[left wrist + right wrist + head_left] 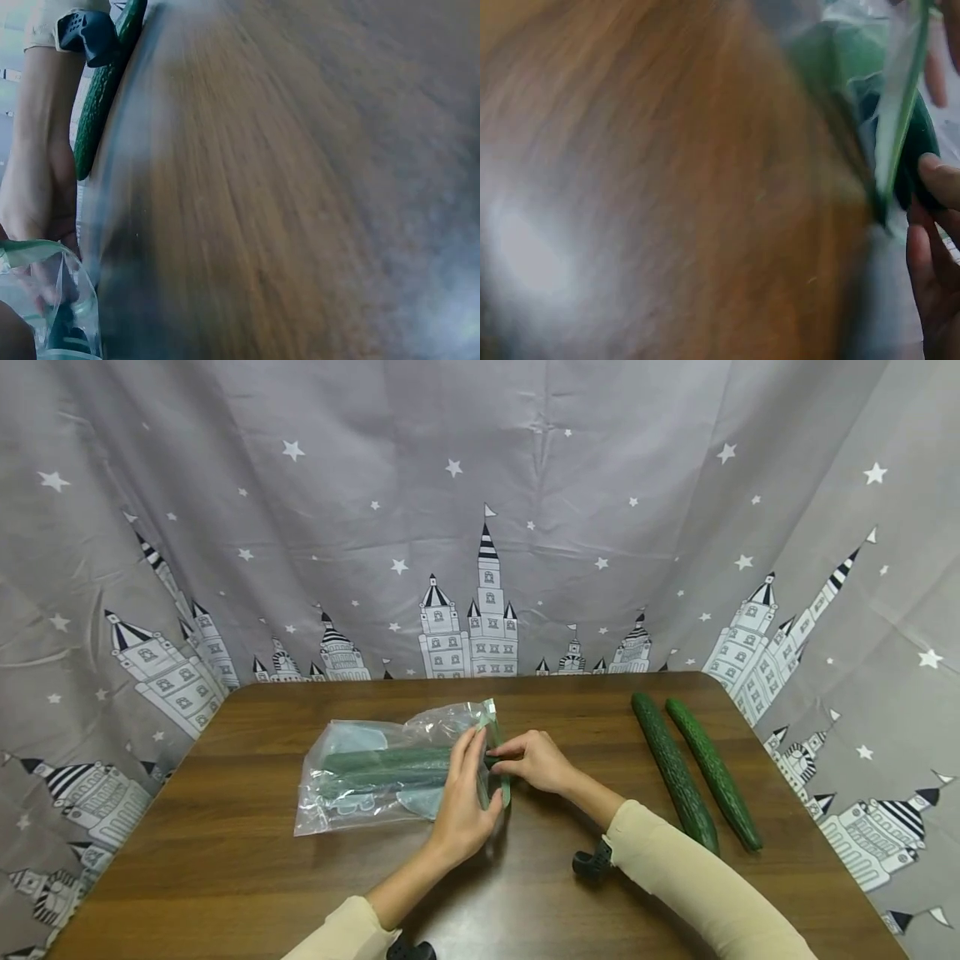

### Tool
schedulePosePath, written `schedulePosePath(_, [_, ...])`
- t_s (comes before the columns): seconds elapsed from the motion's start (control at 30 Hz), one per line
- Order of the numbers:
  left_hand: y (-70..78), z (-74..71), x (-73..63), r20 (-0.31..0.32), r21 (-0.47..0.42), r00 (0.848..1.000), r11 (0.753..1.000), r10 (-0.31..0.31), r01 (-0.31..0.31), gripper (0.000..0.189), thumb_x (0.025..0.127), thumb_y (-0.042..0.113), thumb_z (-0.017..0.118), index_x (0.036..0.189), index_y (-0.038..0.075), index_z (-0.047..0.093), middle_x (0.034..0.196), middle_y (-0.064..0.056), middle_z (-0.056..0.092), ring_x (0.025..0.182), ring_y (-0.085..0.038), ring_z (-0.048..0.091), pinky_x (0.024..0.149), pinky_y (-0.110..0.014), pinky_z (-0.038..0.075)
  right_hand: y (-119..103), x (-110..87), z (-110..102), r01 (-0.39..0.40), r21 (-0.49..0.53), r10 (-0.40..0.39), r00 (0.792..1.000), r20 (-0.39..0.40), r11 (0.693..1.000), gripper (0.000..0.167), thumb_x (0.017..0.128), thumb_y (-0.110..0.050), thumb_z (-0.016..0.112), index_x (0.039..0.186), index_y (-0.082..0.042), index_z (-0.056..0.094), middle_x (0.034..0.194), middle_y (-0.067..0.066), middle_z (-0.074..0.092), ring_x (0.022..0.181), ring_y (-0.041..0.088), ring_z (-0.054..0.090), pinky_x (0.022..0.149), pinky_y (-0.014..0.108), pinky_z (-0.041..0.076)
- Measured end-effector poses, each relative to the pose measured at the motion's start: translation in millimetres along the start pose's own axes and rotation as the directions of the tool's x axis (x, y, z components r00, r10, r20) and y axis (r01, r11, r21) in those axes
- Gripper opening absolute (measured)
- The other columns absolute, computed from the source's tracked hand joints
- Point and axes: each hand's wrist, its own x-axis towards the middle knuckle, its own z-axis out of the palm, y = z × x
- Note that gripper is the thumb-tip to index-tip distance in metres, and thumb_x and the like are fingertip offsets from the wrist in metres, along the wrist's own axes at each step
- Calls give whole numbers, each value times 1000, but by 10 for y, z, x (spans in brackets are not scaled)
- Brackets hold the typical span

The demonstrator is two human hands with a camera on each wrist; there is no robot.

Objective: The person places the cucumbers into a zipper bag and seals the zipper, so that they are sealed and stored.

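Note:
A clear zip bag [311, 814] with pale blue print and a green-edged mouth lies on the table, holding green cucumbers [386, 762] side by side. At its mouth my left hand [461, 806] grips the bag's edge, thumb on the near side and fingers over the top. From the right, my right hand [542, 766] pinches the end of a cucumber between thumb and fingers. The right wrist view shows this dark cucumber end [924, 142] just inside the green strip [904, 124]. How many cucumbers the bag holds is hard to tell through the plastic.
Two loose cucumbers, a thicker one [675, 772] and a slimmer one [712, 772], lie side by side at the table's right. The brown wooden table [225, 877] ends at a grey curtain [480, 427] printed with castles and stars.

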Motion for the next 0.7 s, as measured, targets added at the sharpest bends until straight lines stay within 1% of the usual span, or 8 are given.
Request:
schedulePosePath(0.07, [-10, -7, -9, -14, 9, 1000, 1000, -7, 8, 94, 76, -17, 73, 158, -3, 31, 161, -22, 26, 143, -40, 37, 110, -49, 44, 4, 7, 11, 22, -50, -21, 999, 35, 998, 23, 89, -10, 81, 111, -3, 80, 108, 7, 77, 99, 22, 73, 84, 30, 60])
schedulePosePath(0.17, [-14, -18, -16, -26, 31, 999, 999, -18, 19, 93, 76, -17, 70, 159, -3, 29, 162, -22, 25, 142, -39, 39, 108, -49, 46, 12, 4, 15, 11, -84, -6, 998, 62, 996, 24, 89, -9, 82, 112, -3, 80, 108, 5, 77, 100, 19, 73, 84, 29, 59])
schedulePosePath(0.3, [-17, -38, -33, -25, 59, 999, 998, -37, 39, 95, 76, -17, 69, 160, -3, 27, 162, -21, 24, 141, -39, 40, 103, -49, 50, -10, 9, 17, -8, -68, 11, 999, 47, 998, 24, 88, -8, 83, 111, -4, 80, 104, 4, 78, 94, 14, 72, 79, 28, 59])
schedulePosePath(0.43, [-35, -52, -67, -7, 61, 999, 997, -48, 48, 97, 73, -19, 67, 159, -3, 27, 163, -21, 23, 140, -39, 40, 101, -49, 51, -46, 25, 38, 5, -40, -3, 998, 55, 999, 21, 90, -9, 81, 110, -3, 80, 104, 4, 78, 92, 12, 72, 79, 27, 59])
schedulePosePath(0.6, [-59, -49, -83, 27, 45, 999, 999, -31, 30, 98, 70, -21, 67, 159, -5, 28, 163, -20, 23, 142, -38, 39, 102, -47, 51, -99, 55, 74, 17, -41, -14, 997, 81, 999, 19, 95, -10, 76, 112, -2, 79, 106, 4, 77, 95, 12, 72, 82, 27, 58])
schedulePosePath(0.7, [-74, -48, -85, 21, 40, 1000, 999, -16, 15, 99, 69, -21, 67, 158, -5, 29, 163, -22, 24, 141, -38, 40, 102, -47, 51, -118, 84, 107, 15, -38, -11, 996, 92, 999, 18, 97, -11, 73, 112, -3, 80, 104, 3, 78, 93, 10, 70, 81, 27, 57])
